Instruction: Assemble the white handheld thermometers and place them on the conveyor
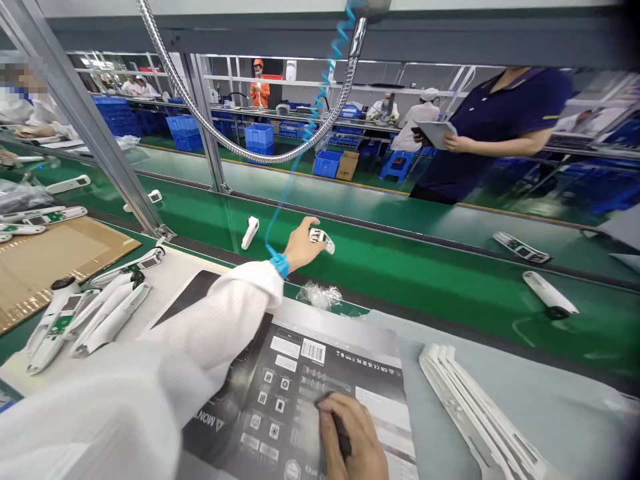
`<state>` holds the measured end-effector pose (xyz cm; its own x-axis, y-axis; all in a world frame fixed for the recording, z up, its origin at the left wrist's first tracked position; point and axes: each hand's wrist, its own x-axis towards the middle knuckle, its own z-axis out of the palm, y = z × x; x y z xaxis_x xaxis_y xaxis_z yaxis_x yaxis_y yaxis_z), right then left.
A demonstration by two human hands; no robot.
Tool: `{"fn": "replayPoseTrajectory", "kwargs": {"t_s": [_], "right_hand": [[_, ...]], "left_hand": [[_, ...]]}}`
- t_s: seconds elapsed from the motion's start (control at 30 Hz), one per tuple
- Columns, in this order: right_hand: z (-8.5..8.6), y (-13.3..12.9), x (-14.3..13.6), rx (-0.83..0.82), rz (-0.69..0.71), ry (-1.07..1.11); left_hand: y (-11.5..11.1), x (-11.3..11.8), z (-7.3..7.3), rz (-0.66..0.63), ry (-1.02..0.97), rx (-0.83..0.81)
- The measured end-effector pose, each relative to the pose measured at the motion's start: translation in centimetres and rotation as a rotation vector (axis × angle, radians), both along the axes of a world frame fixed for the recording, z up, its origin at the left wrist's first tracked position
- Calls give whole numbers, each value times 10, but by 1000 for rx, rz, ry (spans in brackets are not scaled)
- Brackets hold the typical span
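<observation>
My left hand (301, 247) reaches out over the green conveyor belt (400, 273), its fingers around one end of a small white device part (323, 240) with an open inside. A blue coiled cord runs to a blue band on that wrist. Near the bottom, my right hand (353, 437) is closed around a dark object (341, 433), blurred and partly hidden by the fingers, above a black printed sheet (290, 400) with icons and a barcode. On the belt left of my left hand lies a white handheld piece (251, 232).
White devices (60, 327) lie in a pile at left beside a cardboard sheet (60, 260). White curved shells (480, 413) are stacked at right. Crumpled clear plastic (320, 295) sits by the belt edge. A metal hose (235, 148) hangs overhead. A person in navy (495, 133) stands across.
</observation>
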<state>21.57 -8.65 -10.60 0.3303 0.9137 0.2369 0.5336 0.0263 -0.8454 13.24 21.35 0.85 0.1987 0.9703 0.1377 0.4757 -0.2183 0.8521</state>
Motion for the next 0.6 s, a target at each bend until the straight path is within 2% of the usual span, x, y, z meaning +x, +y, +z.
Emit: {"fn": "replayPoseTrajectory", "kwargs": {"t_s": [0.1, 0.2, 0.27, 0.37, 0.47, 0.6], "right_hand": [[19, 3, 3, -40, 57, 33], [55, 16, 3, -21, 79, 31], [82, 29, 0, 82, 92, -6], [112, 49, -4, 246, 143, -148], [121, 60, -5, 317, 177, -425], [113, 58, -10, 318, 179, -713]], "left_hand": [[-46, -39, 21, -125, -197, 23], [-98, -66, 32, -271, -392, -113], [-130, -76, 32, -310, -298, -171], [-168, -85, 25, -331, -46, -91], [-191, -91, 15, -373, 74, 1], [-201, -96, 1, -333, 101, -3]]}}
